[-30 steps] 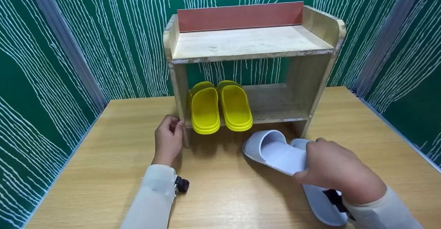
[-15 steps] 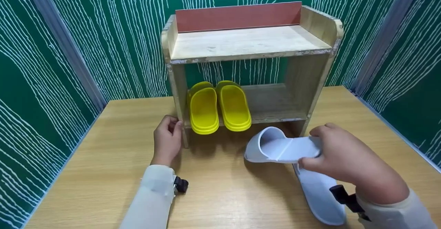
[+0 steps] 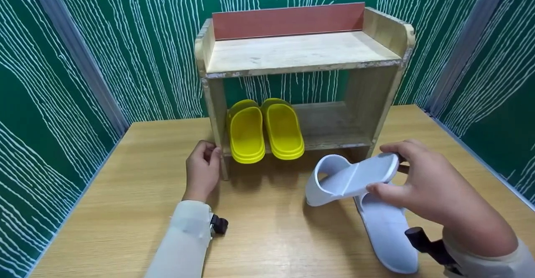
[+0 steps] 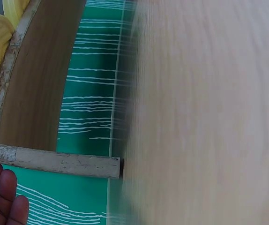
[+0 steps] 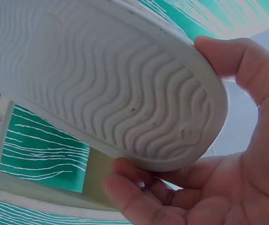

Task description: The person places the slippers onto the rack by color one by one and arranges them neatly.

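My right hand [image 3: 443, 186] grips a white slide slipper [image 3: 368, 173] by its heel, thumb on one edge and fingers on the other. The toe strap points left and the heel is tilted up. Its wavy-ribbed sole [image 5: 125, 93] fills much of the right wrist view. A second white slipper [image 3: 391, 236] lies on the table, its toe end partly hidden beneath the held one. My left hand [image 3: 202, 169] holds the left side panel of the wooden shoe rack [image 3: 301, 56] low down, thumb at its front edge; its fingers [image 4: 5, 192] show against the panel's outer side.
A pair of yellow slippers [image 3: 246, 136] stands on the rack's lower shelf [image 3: 334, 123] at the left, heels jutting over the front edge. Green walls [image 3: 167, 60] with white streaks enclose the wooden table [image 3: 267, 244] behind and at both sides.
My right hand has moved right, lifting the slipper's heel and tilting it up. The slipper has swung round and shifted right, uncovering more of the other one. My left hand stays at the rack.
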Action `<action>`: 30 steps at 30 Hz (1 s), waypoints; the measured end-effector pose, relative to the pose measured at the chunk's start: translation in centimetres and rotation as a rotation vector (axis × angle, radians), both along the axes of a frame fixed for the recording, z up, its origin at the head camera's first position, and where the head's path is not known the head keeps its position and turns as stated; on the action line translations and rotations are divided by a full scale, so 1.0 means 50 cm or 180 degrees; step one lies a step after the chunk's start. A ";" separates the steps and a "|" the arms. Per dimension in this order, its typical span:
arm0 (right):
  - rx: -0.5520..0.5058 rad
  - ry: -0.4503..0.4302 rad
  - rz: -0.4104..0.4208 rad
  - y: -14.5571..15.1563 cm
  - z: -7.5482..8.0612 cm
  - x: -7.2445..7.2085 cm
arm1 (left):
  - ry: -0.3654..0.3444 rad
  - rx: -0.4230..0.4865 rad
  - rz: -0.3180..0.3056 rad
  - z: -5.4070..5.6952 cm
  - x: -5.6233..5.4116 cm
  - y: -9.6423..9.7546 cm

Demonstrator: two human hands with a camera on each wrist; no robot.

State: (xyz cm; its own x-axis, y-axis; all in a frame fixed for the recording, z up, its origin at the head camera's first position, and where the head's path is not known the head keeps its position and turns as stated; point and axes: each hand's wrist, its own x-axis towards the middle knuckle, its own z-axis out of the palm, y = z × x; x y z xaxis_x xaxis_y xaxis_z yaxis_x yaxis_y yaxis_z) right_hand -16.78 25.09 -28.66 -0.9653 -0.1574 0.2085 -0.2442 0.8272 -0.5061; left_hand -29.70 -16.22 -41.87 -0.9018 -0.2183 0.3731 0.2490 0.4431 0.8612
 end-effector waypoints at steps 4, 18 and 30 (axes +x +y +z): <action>-0.0158 0.0292 0.0000 0.005 0.005 0.013 | 0.0061 -0.0044 0.0007 -0.002 -0.002 -0.001; -0.0832 0.0970 -0.0195 0.023 0.003 0.050 | 0.0073 -0.0064 0.0025 -0.005 -0.004 -0.001; -0.2335 0.1885 -0.0030 -0.022 0.015 0.065 | 0.0016 -0.0044 0.0022 -0.001 -0.001 -0.001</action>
